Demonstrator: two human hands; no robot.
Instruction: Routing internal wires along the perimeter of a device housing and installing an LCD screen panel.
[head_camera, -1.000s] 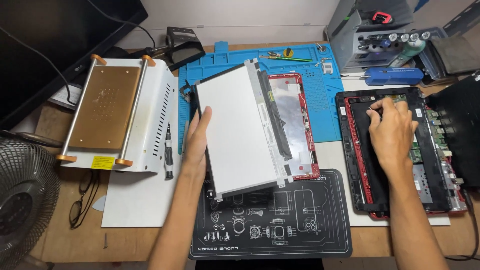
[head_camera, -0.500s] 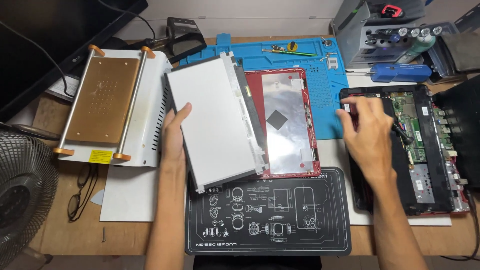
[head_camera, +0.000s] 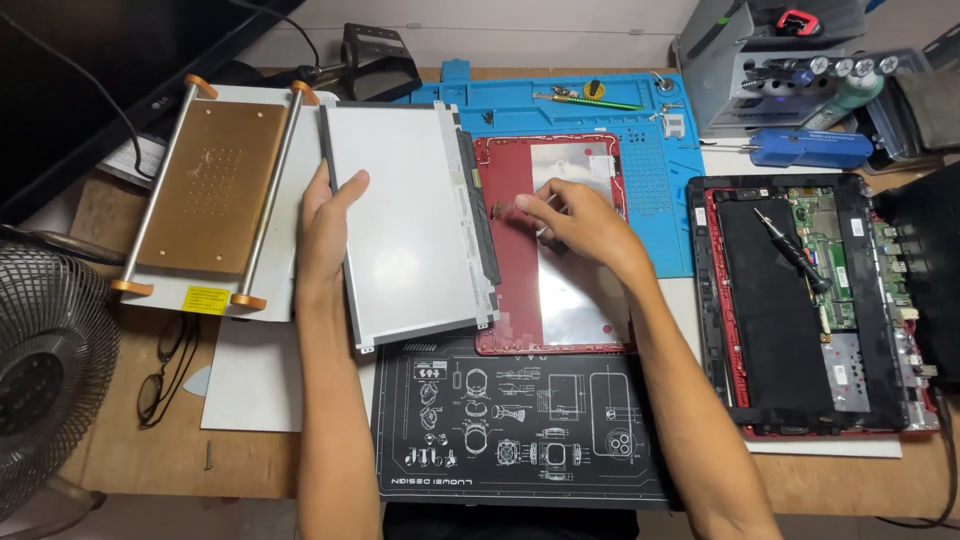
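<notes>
Screen panel (head_camera: 410, 225) in left hand (head_camera: 325, 225) — right edge overlapping red lid (head_camera: 560, 250).

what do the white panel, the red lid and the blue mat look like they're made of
The white panel, held at its edge by the left hand, looks like matte plastic film over a thin metal frame. The red lid under the right hand seems hard plastic lined with shiny foil. The blue mat looks like soft moulded silicone, with ridged compartments.

Screen panel (head_camera: 405, 225): pale grey-white back, dark edge strip. Lid shell (head_camera: 560, 250): red frame, silver foil lining; it lies across a blue mat (head_camera: 650, 130) and a black mat (head_camera: 510, 430) printed with white line diagrams. Hot plate (head_camera: 212, 185): copper-brown top dotted with small holes, silver rails, orange end caps.
</notes>
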